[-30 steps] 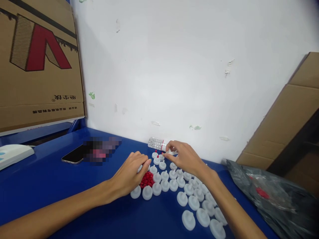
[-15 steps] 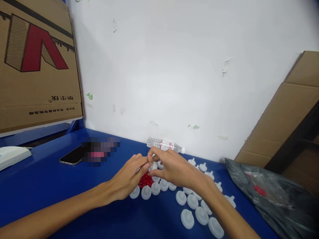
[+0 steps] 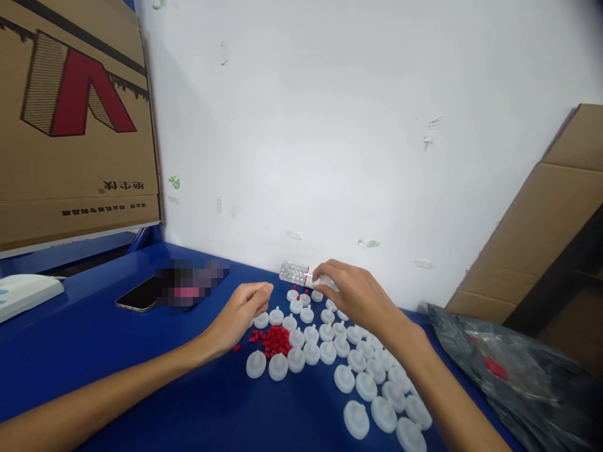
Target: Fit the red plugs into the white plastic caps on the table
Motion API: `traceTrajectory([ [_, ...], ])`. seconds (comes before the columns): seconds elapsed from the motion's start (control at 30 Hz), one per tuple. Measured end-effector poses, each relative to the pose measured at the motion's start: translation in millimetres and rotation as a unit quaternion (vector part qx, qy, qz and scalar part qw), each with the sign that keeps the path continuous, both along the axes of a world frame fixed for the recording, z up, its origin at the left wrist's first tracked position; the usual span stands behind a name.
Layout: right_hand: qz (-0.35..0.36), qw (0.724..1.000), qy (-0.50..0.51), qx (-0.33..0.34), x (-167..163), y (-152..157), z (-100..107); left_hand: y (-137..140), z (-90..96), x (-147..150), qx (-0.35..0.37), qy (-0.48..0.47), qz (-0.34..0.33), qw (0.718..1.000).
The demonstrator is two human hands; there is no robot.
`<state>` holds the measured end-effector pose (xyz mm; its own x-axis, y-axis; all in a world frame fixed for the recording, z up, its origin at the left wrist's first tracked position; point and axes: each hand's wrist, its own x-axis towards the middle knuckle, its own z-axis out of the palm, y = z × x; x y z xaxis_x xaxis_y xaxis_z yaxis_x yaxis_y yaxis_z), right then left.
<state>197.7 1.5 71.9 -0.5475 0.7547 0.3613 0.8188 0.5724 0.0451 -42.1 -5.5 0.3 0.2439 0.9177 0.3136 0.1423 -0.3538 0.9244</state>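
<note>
My left hand [image 3: 247, 306] is closed above the left side of the parts, its fingers curled in; what it holds, if anything, is hidden. Over the back of the group, my right hand [image 3: 355, 292] curves downward with a gap between thumb and fingers. Just beneath its fingertips lies a white plastic disc [image 3: 317, 295]. Many white discs with short stems [image 3: 311, 333] spread across the table, partly hidden by my right forearm. A pile of small red caps [image 3: 277, 342] lies among them. Near the bottle, a few discs show red on or beside their stems.
A clear plastic bottle [image 3: 294, 274] lies against the wall behind the discs. At left are a phone [image 3: 136, 295] and a white device [image 3: 28, 295]. A grey plastic bag [image 3: 509, 370] covers the right edge. Cardboard boxes [image 3: 80, 163] stand at both sides.
My hands, together over the red pile before, have come apart. The left has drawn back slightly left; the right has moved right, toward the bottle. The red caps and more discs are uncovered.
</note>
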Motion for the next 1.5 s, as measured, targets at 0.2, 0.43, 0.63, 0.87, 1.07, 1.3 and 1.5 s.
traceTrajectory([
  [0.2, -0.037, 0.997, -0.023, -0.056, 14.9, 21.6, -26.9, -11.3, -3.4, 4.4, 0.095, 0.176, 0.015, 0.98],
  [0.43, -0.028, 0.992, -0.058, -0.105, 13.7, 28.1, -45.2, -14.3, -4.2, 7.8, 0.139, 0.266, 0.028, 0.954],
  [0.63, -0.056, 0.994, -0.039, -0.08, 17.2, 30.0, -44.7, -10.2, -10.7, 5.0, 0.156, 0.298, 0.04, 0.941],
  [0.87, -0.052, 0.997, -0.007, -0.057, 13.3, 33.1, -66.0, -10.8, -14.8, 4.6, 0.151, 0.333, 0.02, 0.93],
  [1.07, -0.048, 0.997, 0.003, -0.067, 16.9, 36.9, -67.2, -11.6, -11.0, 6.1, 0.161, 0.323, 0.022, 0.933],
  [1.3, -0.059, 0.995, 0.011, -0.074, 21.9, 38.1, -69.0, -12.4, -8.7, 6.2, 0.162, 0.313, 0.025, 0.936],
  [1.5, -0.077, 0.995, 0.051, -0.044, 19.8, 34.8, -57.3, -13.8, -6.1, 3.6, 0.171, 0.284, 0.033, 0.943],
])
